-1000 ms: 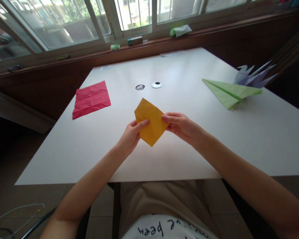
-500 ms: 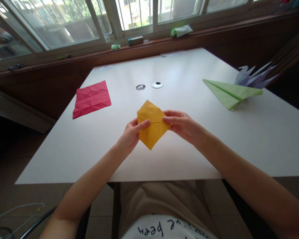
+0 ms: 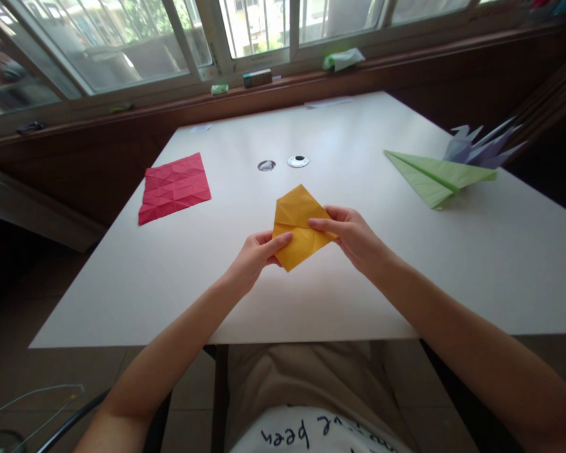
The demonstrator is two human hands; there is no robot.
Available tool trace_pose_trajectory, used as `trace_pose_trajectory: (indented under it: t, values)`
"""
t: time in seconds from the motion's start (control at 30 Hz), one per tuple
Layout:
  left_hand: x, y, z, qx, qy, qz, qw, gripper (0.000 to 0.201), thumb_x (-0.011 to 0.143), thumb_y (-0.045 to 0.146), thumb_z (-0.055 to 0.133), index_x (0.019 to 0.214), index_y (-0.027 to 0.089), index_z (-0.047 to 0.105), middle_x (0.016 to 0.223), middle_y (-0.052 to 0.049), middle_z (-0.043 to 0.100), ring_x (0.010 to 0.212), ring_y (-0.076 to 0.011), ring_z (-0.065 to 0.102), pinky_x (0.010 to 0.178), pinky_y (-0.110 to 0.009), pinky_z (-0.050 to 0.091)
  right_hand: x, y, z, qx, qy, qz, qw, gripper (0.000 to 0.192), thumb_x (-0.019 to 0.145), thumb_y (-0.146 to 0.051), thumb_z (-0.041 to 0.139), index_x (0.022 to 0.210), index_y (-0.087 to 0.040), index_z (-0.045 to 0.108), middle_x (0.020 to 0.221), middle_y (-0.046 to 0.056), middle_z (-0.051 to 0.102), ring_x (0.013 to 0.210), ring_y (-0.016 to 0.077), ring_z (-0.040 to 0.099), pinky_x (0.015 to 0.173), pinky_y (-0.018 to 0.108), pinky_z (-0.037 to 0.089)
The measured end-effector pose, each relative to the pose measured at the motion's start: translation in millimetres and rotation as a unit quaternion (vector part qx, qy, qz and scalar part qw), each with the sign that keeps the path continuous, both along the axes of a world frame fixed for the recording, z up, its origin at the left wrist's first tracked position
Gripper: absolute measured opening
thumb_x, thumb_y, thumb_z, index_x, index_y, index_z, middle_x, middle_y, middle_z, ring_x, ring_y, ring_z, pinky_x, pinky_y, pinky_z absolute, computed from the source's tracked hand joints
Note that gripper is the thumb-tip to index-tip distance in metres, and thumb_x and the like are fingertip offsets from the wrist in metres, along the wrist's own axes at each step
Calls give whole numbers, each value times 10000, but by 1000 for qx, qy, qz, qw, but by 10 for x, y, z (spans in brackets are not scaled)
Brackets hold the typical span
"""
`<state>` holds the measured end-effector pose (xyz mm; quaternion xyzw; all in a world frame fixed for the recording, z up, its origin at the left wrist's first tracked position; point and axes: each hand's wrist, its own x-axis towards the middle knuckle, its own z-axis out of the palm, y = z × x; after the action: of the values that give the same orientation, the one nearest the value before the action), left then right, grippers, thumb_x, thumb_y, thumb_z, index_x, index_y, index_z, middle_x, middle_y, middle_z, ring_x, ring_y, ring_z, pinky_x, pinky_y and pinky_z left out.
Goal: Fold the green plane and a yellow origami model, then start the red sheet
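A folded sheet of yellow origami paper (image 3: 295, 211) is held up above the white table (image 3: 179, 277), between my two hands. My left hand (image 3: 259, 255) pinches its lower left side, thumb on top and fingers mostly hidden beneath. On the right side, my right hand (image 3: 346, 228) grips it with the thumb pressed flat on the upper face and the fingers behind. A crease runs across the middle of the paper, near both thumbs.
A creased red paper square (image 3: 175, 189) lies at left. At right are a green paper plane (image 3: 436, 176) and purple folded paper cranes (image 3: 481, 148). Two round fittings, one silver (image 3: 266, 165) and one with a dark hole (image 3: 298, 162), sit beyond my hands. Small items line the windowsill.
The yellow paper has shifted slightly right and turned clockwise in my hands. Both hands have moved a little with it, still gripping. The other papers stay put.
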<state>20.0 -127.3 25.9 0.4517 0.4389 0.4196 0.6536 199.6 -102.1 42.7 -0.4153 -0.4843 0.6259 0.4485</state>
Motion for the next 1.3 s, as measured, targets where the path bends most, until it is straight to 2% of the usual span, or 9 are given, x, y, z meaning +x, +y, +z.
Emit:
trace_pose_trajectory:
  t: [0.1, 0.23, 0.33, 0.5, 0.77, 1.3]
  values:
    - [9, -13, 36, -13, 24, -30, 999, 325, 716, 441, 667, 749, 118, 665, 624, -57, 663, 497, -105, 579, 446, -193, 382, 27, 28, 7, 5, 25, -42, 999, 144, 651, -259, 705, 743, -159, 660, 731, 9, 633, 690, 132, 572, 658, 255, 441]
    - [19, -22, 69, -34, 13, -32, 999, 321, 699, 443, 680, 704, 124, 638, 554, -45, 648, 447, -94, 558, 416, -186, 363, 27, 30, 24, 9, 33, -62, 998, 127, 645, -241, 701, 734, -161, 658, 742, 11, 630, 697, 133, 567, 662, 257, 441]
    - [11, -17, 61, -51, -12, -52, 997, 305, 713, 431, 672, 680, 130, 637, 540, -35, 646, 423, -78, 540, 408, -178, 353, 23, 23, 26, 3, 27, -49, 998, 125, 647, -243, 702, 729, -162, 655, 739, 12, 631, 698, 133, 564, 659, 257, 435]
    - [-3, -8, 51, -106, -32, -129, 985, 341, 731, 446, 645, 625, 122, 641, 500, -34, 624, 377, -71, 505, 378, -185, 322, 32, 18, 18, 3, 9, -9, 1000, 129, 664, -257, 703, 732, -156, 657, 713, 7, 622, 678, 121, 549, 638, 245, 418]
    - [4, -12, 78, -129, -57, -128, 982, 304, 664, 396, 702, 564, 118, 632, 430, -11, 577, 377, -67, 502, 385, -179, 316, 38, 31, 30, 0, 31, -46, 998, 109, 652, -226, 710, 730, -164, 665, 716, 0, 633, 691, 119, 568, 662, 243, 430]
    - [1, -41, 129, -119, -101, -177, 972, 293, 658, 329, 689, 476, 122, 590, 333, 27, 497, 336, -53, 464, 381, -167, 302, 42, 23, 37, -31, 45, -33, 998, 95, 677, -189, 686, 760, -143, 677, 746, 21, 633, 706, 122, 576, 667, 235, 438]
